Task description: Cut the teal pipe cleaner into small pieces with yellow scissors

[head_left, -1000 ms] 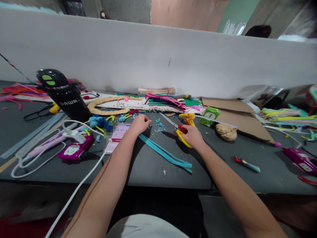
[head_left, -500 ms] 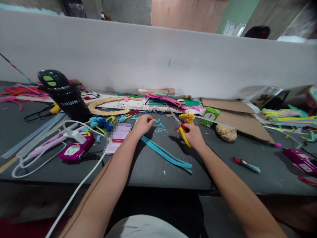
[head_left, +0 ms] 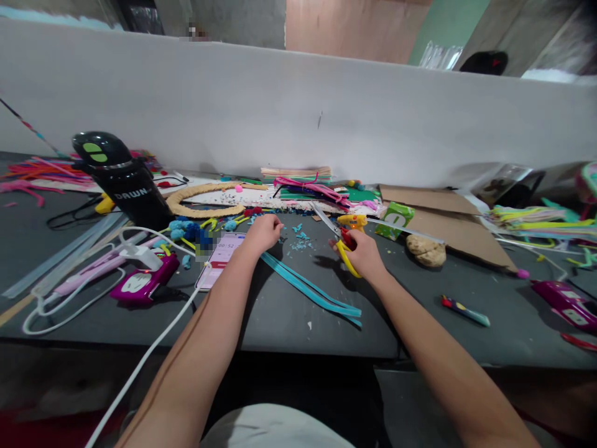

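The left hand [head_left: 263, 235] has drawn back leftward from the blue scraps [head_left: 302, 236] — its grip is pinched, whether on anything I cannot tell. Right of the scraps, the right hand [head_left: 364, 256] wraps its grip round the handles of the scissors [head_left: 332, 227] — probably to keep the blades free; turquoise strips [head_left: 308, 287] lie nearer the body than the scraps.

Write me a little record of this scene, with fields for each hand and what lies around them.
Left hand: fingertips together near the blue scraps; anything held is too small to tell
Right hand: holding scissors by their red and yellow handles
Between the forearms: blue strips, lying on the table
Beyond the right hand: yellow glue gun, green packet
Left of the left hand: phone, partly hidden by the arm
Farther left: black bottle
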The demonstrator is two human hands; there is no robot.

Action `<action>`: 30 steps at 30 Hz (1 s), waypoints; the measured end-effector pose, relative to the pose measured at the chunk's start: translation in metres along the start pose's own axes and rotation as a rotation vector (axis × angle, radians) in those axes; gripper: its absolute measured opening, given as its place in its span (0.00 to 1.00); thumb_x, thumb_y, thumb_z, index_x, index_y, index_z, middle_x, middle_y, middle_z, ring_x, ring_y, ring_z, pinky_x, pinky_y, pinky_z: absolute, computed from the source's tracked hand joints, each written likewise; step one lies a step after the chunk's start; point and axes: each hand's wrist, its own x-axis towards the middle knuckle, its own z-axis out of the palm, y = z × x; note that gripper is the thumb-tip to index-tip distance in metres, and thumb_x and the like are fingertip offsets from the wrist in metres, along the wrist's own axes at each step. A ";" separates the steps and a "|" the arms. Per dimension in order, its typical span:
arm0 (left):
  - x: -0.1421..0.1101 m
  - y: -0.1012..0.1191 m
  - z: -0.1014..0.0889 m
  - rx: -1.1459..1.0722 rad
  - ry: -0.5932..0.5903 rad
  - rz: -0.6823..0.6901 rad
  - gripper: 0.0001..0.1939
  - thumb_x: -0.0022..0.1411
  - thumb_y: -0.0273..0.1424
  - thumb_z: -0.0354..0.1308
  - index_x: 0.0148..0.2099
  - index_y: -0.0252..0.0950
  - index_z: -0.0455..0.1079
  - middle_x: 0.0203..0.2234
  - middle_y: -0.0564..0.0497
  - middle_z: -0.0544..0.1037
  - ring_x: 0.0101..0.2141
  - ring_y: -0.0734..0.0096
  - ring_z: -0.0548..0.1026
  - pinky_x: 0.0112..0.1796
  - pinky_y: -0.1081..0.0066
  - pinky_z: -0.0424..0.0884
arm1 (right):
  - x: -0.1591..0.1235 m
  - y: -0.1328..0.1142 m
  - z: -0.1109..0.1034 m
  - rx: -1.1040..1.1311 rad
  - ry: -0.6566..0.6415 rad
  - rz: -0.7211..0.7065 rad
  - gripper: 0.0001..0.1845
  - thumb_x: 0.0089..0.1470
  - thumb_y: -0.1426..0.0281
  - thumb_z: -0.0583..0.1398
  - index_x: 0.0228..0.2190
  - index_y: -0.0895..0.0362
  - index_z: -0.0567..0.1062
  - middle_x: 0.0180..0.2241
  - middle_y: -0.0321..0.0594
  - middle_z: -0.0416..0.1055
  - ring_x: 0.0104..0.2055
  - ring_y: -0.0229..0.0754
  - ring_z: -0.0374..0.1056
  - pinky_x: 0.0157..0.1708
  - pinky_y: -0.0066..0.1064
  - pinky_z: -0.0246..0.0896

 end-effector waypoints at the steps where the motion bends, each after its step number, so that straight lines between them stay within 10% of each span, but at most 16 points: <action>1: -0.002 -0.001 -0.004 0.042 -0.034 -0.029 0.12 0.60 0.35 0.54 0.37 0.35 0.76 0.31 0.43 0.80 0.32 0.64 0.75 0.34 0.69 0.66 | 0.000 0.001 0.001 0.002 0.002 -0.008 0.17 0.44 0.55 0.61 0.22 0.54 0.64 0.23 0.36 0.66 0.25 0.37 0.57 0.26 0.29 0.50; 18: 0.001 0.024 0.016 0.139 0.003 0.129 0.19 0.62 0.30 0.51 0.53 0.38 0.74 0.48 0.42 0.73 0.50 0.58 0.70 0.52 0.63 0.66 | -0.002 -0.006 0.000 0.145 0.019 0.003 0.31 0.39 0.51 0.66 0.41 0.55 0.68 0.42 0.45 0.71 0.43 0.49 0.67 0.43 0.42 0.64; 30: -0.001 0.039 0.022 0.301 -0.060 0.068 0.18 0.64 0.34 0.49 0.51 0.42 0.75 0.50 0.42 0.72 0.51 0.50 0.66 0.48 0.56 0.65 | -0.009 -0.028 -0.004 0.018 0.114 -0.313 0.42 0.39 0.50 0.66 0.50 0.59 0.63 0.50 0.55 0.65 0.52 0.60 0.64 0.51 0.50 0.62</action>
